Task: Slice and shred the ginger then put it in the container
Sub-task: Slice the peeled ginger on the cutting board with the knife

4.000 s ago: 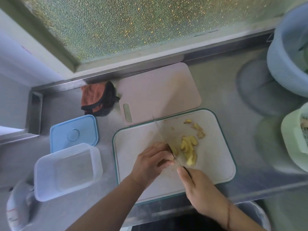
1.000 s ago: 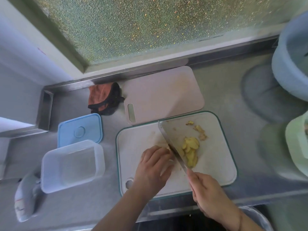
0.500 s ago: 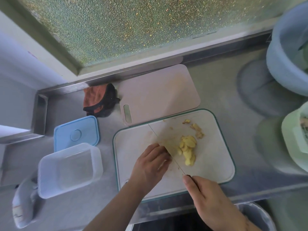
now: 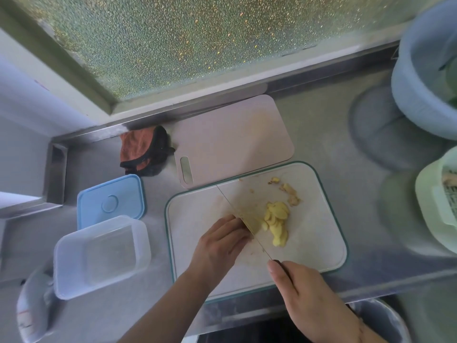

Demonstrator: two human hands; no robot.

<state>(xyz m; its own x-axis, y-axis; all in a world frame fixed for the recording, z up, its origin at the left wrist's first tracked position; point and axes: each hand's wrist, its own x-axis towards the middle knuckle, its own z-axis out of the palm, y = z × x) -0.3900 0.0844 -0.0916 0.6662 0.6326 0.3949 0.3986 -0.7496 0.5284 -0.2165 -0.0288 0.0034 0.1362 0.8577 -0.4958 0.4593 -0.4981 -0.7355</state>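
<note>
My right hand (image 4: 309, 300) grips the knife (image 4: 247, 224) over the white board (image 4: 321, 243), which overhangs the surface's (image 4: 333, 144) near edge. My curled left hand (image 4: 220, 246) hides whatever it pins. Ginger slices (image 4: 277, 222) lie right of the blade; the container (image 4: 99, 256) sits left.

Two cutting boards (image 4: 309, 248) (image 4: 235, 137), one knife (image 4: 243, 216), one container (image 4: 99, 256), one lid (image 4: 111, 200), two hands (image 4: 220, 246) (image 4: 309, 298).

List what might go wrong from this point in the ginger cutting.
The left hand has curled fingers right against the steel knife blade, so a slip may nick them. The pale yellow ginger slices lie loose and could scatter. The clear plastic container sits off the white green-rimmed cutting board, so pieces may spill in transfer.
</note>
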